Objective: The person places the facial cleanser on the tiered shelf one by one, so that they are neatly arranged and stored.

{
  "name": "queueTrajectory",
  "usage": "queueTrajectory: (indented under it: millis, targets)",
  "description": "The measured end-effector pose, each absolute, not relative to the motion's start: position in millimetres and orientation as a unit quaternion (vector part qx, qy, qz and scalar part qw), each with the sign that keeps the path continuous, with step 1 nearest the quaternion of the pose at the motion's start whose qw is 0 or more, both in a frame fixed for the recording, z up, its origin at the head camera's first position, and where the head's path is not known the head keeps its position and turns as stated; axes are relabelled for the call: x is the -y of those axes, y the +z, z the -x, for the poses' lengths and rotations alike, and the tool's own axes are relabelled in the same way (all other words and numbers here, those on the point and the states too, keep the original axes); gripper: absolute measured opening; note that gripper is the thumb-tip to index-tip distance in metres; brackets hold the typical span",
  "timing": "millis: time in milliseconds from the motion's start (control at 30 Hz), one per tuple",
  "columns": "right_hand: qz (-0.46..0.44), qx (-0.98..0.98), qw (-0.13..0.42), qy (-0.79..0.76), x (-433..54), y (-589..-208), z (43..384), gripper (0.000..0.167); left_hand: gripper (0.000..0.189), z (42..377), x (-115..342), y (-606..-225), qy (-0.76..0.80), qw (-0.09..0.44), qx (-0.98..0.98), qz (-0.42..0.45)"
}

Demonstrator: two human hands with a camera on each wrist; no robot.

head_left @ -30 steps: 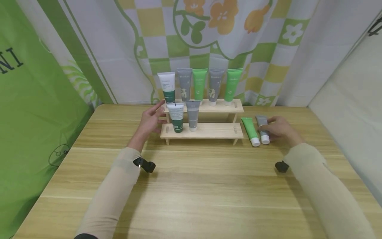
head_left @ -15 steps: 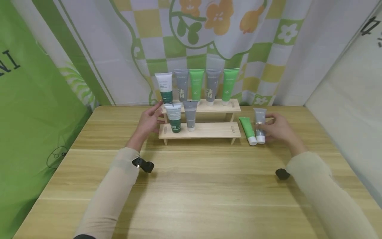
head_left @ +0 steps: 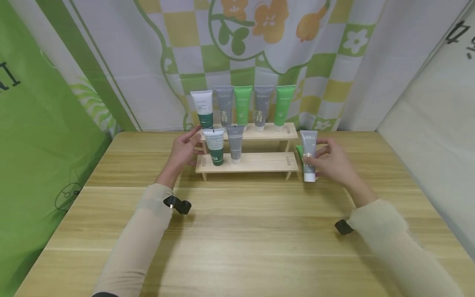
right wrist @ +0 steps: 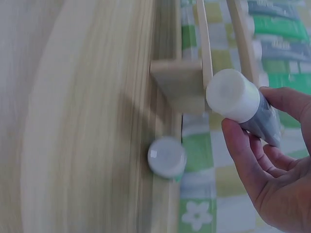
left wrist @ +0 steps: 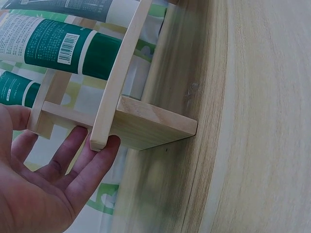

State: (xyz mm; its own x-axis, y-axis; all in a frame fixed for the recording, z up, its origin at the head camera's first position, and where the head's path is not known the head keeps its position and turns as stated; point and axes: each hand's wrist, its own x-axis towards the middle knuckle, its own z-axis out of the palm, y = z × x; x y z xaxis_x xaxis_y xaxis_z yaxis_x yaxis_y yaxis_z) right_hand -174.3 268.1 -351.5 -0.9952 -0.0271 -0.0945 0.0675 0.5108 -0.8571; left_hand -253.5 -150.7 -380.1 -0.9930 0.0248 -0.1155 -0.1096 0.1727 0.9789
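My right hand point(head_left: 332, 163) pinches a grey squeeze tube point(head_left: 309, 154) by its sides, white cap down, just off the right end of a two-tier wooden stand point(head_left: 259, 163). In the right wrist view the tube's white cap point(right wrist: 233, 95) faces the camera. Behind it, a green tube point(head_left: 299, 152) lies on the table, mostly hidden. At the stand's left end is my left hand point(head_left: 183, 150), fingertips touching the ends of the shelves. Close by on the lower shelf stand a white-and-green tube point(head_left: 215, 146) and a grey tube point(head_left: 235, 144).
On the upper shelf stand several tubes in a row: a white-and-green tube point(head_left: 203, 109) at left, then grey and green ones, ending in a green tube point(head_left: 283, 107). A patterned curtain point(head_left: 222, 62) hangs behind the wooden table point(head_left: 237, 239).
My right hand has lifted the grey tube from the table, brought it upright and carried it left, in front of the lying green tube. The left hand stays at the stand.
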Motion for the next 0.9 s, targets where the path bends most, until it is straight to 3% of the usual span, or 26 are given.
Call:
queueTrajectory:
  millis: [400, 900]
  targets:
    - [0.041, -0.851, -0.025, -0.523, -216.9, -356.8, 168.9, 0.072, 0.045, 255.0, 150.7, -384.6, 0.651, 0.028, -0.758, 0.008]
    - [0.092, -0.863, -0.113, -0.484, -155.4, -355.3, 182.2, 0.067, 0.048, 254.2, 151.4, -383.7, 0.648, 0.041, -0.761, 0.019]
